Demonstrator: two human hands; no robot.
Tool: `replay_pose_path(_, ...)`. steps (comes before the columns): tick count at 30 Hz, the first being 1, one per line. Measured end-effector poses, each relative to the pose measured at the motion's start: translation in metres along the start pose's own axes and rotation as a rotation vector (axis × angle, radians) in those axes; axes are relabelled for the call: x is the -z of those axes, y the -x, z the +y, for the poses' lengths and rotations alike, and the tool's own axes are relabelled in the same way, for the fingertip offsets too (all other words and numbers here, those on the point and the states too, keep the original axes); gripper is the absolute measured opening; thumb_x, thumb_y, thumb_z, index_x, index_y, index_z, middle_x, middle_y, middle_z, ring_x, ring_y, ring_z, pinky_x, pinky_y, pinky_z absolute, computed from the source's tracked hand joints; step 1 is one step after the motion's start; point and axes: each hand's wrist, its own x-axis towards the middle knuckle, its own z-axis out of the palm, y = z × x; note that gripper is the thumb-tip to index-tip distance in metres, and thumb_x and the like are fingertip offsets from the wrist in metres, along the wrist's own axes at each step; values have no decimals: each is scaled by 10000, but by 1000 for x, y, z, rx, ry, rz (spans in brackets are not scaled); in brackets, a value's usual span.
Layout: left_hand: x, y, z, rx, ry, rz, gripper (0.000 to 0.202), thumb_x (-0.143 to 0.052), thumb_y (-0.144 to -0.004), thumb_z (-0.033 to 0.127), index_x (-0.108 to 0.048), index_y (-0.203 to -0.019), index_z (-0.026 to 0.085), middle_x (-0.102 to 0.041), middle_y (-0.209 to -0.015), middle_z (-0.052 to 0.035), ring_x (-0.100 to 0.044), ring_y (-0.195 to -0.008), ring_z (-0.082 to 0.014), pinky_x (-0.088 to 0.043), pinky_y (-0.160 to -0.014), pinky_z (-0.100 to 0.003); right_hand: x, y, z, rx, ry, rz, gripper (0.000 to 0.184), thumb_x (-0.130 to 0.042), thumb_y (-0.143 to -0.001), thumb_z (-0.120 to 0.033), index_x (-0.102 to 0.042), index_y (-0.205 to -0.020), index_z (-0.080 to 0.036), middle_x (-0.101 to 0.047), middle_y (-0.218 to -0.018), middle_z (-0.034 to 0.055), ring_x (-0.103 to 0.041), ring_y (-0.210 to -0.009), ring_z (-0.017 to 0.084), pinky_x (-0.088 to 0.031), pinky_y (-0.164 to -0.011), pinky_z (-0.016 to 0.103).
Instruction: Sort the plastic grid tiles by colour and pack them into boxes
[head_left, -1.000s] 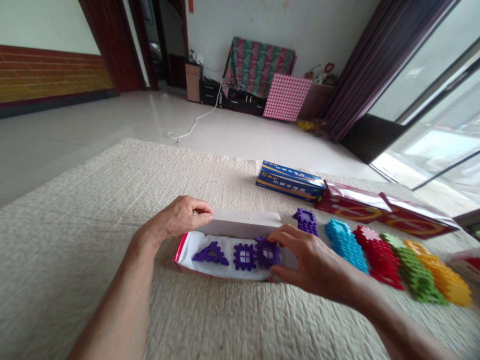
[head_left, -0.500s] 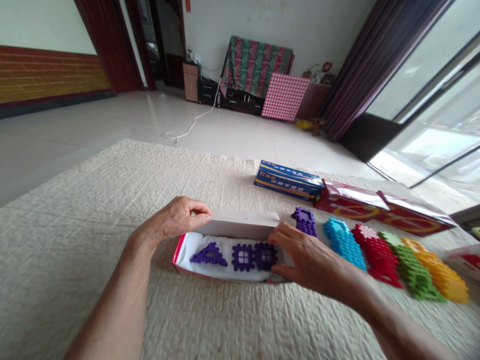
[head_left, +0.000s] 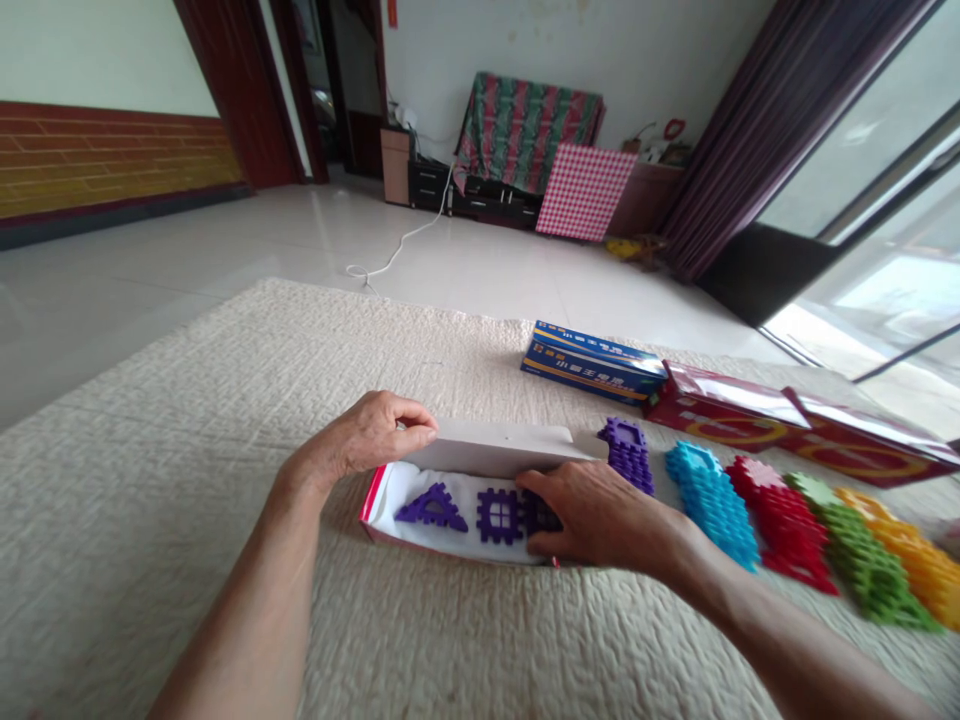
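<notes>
An oblong cardboard box with a red end stands with its pale lid raised. White cloth-like lining fills it. On the lining lie a purple triangular building piece and a purple square window piece. Touching the square's right side is a second purple window piece, partly hidden under my right hand. Thumb and fingers of that hand bracket this piece's upper and lower edges. My left hand is closed in a pinch at the lid's left end.
Behind the right hand sit stacks of purple, blue, red, green and yellow pieces. A blue box and red boxes line the far side of the textured cream mat.
My right hand has moved left over the right-hand window piece, covering more of it. My left hand keeps its pinch on the lid. The whole view has shifted slightly.
</notes>
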Motion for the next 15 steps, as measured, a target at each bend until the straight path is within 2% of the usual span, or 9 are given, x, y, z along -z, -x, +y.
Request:
replay_pose_path(6,1,1,2,19,8,9,238,-545,-763,326,-733,-838,201,-695,-732,11,-588,-673,-131,-424,-633,-230,-2,-2,1,-19,37,-16,314,-668,-716,-367,-640,-962,-173,-689,-797,74,-642,-703,215,-387,-575,296)
replay_pose_path(10,1,1,3,23,11,6,239,-542,-769,329,-734,-838,204,-700,-746,12,-592,-683,-132,-426,-639,-231,5,1,0,-22,11,-13,318,-646,-746,-349,-628,-1009,-172,-694,-852,76,-644,-743,205,-397,-608,296)
replay_pose_path(15,1,1,3,24,3,9,237,-544,-770,328,-735,-840,207,-702,-747,15,-590,-682,-131,-427,-644,-231,10,-11,-14,57,-31,-5,241,-633,-780,-345,-626,-961,-186,-693,-817,46,-629,-683,168,-315,-529,263)
